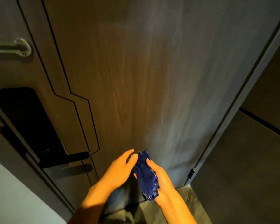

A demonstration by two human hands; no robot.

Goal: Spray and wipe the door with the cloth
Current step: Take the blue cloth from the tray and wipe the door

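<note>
A dark wood-grain door [136, 70] fills most of the view in front of me. A bunched dark blue cloth [145, 173] sits between my two hands, low in front of the door. My right hand [160, 178] grips the cloth from the right side. The fingertips of my left hand [120, 168] touch the cloth's upper left edge, fingers slightly spread. No spray bottle is in view.
A black lock plate with a lever handle [66, 158] is on the door's left side, and a metal bar handle [18, 46] sits above it. A hinge [191, 172] is at the door's right edge, next to a dark wall panel [249, 159]. The floor [184, 207] lies below.
</note>
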